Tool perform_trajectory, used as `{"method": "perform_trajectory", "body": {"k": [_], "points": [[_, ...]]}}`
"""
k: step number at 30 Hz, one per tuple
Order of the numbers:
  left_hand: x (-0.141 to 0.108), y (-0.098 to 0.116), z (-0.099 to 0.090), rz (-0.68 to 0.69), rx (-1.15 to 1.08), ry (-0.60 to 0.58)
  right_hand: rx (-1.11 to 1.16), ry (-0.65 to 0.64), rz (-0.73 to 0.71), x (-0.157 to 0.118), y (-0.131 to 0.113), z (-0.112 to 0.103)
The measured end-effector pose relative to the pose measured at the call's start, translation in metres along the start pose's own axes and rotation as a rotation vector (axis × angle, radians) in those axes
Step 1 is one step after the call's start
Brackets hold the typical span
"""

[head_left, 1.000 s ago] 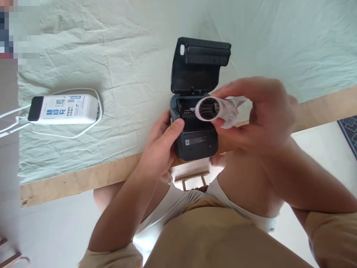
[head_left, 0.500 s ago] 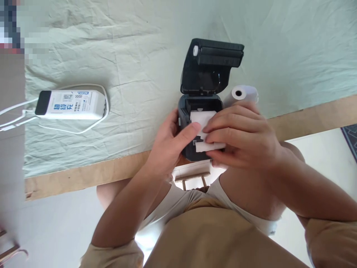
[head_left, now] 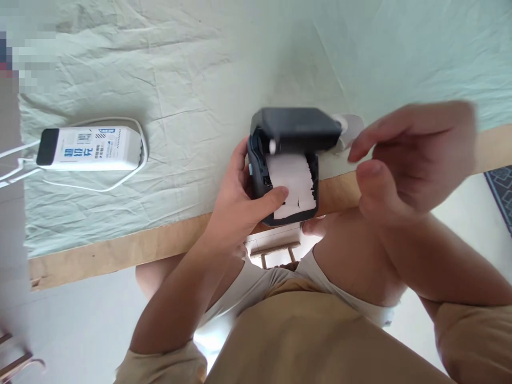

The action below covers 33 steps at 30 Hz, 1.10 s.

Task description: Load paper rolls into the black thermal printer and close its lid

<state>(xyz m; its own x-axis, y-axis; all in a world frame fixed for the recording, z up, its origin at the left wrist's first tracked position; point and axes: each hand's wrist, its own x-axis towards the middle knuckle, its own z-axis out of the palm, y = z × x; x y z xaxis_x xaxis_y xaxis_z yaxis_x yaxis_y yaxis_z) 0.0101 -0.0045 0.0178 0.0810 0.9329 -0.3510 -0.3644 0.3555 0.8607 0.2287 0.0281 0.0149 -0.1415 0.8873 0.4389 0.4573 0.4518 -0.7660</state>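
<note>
A small dark label printer point(head_left: 315, 184) sits at the table's front edge, its lid point(head_left: 296, 125) partly lowered and blurred. White paper point(head_left: 294, 181) with a ragged right edge lies across the printer's opening. My left hand point(head_left: 240, 197) grips the printer's left side, its thumb pressing on the paper. To the right of the printer, my right hand point(head_left: 416, 160) hangs in the air with thumb and forefinger apart and nothing between them. Behind the lid's right end, a white paper roll point(head_left: 352, 130) shows in part.
A white power strip point(head_left: 96, 149) with a black end and white cables lies on the left of the pale green cloth point(head_left: 192, 106). The wooden table edge point(head_left: 120, 245) runs in front of my legs. A dark patterned mat point(head_left: 502, 189) is on the floor at right.
My right hand has let go of the paper and moved right, away from the printer. The lid has swung down from upright. The paper now lies flatter over the front.
</note>
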Motion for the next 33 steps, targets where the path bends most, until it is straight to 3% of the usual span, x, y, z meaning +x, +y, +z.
{"method": "perform_trajectory", "body": {"k": [3,9,13,21,26,33], "points": [[-0.001,0.003,0.000,-0.014,0.004,0.004,0.120,-0.004,-0.056,-0.009,0.003,0.005],[0.000,0.004,0.002,-0.007,-0.015,-0.024,0.183,-0.269,0.183,-0.001,0.008,0.008],[0.000,0.003,0.005,0.006,-0.051,-0.030,0.182,-0.356,0.221,0.005,0.009,0.006],[0.007,-0.005,0.008,0.035,-0.218,-0.035,0.207,-0.390,0.163,0.003,0.016,0.011],[0.012,-0.009,0.008,0.014,-0.222,0.084,0.259,-0.382,0.138,0.000,0.016,0.010],[0.012,-0.011,0.004,0.075,-0.210,0.131,0.277,-0.319,0.110,-0.001,0.014,0.013]]}}
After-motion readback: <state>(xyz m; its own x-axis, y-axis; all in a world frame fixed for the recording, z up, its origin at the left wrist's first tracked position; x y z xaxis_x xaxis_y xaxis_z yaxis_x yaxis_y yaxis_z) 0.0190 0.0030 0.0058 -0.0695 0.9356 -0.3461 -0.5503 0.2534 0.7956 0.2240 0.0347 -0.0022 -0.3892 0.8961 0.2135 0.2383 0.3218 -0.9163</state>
